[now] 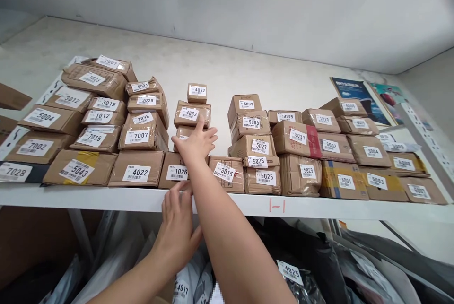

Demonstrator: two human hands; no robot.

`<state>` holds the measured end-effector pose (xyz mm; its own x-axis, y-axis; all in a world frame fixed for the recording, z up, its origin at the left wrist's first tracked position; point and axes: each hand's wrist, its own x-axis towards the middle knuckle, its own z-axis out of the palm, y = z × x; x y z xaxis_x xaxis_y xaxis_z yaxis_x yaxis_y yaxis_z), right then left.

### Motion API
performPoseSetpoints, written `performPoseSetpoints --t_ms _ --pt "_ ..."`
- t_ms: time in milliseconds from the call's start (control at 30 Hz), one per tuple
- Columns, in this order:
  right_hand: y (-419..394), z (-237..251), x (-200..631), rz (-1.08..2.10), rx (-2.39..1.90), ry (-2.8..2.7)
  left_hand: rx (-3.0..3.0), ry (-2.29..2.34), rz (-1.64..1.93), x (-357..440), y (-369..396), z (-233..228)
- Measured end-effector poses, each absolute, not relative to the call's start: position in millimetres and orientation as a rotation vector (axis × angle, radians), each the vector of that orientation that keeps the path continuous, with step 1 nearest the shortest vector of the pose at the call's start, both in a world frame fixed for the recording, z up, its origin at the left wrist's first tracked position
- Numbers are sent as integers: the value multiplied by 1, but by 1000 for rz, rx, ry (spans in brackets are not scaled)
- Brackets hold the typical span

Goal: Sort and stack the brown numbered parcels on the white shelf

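Rows of taped, labelled cartons crowd this white shelf [142, 198], with stacks like 7007 [142, 138] to the left and 5009 [246, 104] to the right. Wrapped bags [182, 285] sit underneath. Box 4033 [192, 113] is mid-stack: box 4032 [197, 92] rides on top, and a half-hidden box [184, 132] is below, above box 1026 [173, 171]. Right hand [196, 145] is splayed wide, fingertips over 4033's lower right, thumb across the half-hidden one; can't tell if it's actually touching. Left hand [179, 228] is loosely curved at the shelf edge, thumb apart from the fingers.
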<state>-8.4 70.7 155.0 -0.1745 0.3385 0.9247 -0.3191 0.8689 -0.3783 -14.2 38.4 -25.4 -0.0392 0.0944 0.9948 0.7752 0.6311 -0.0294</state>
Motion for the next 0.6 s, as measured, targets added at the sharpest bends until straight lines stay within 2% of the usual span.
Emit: performPoseSetpoints --t_ms 233,433,600 --pt "71 141 7 526 43 -1699 -664 -1493 -616 -23 19 -14" --pt "185 119 64 -12 192 -1446 -672 -1477 -433 -9 48 39" --pt "268 98 88 -410 257 -1673 -775 -1780 -112 7 75 103"
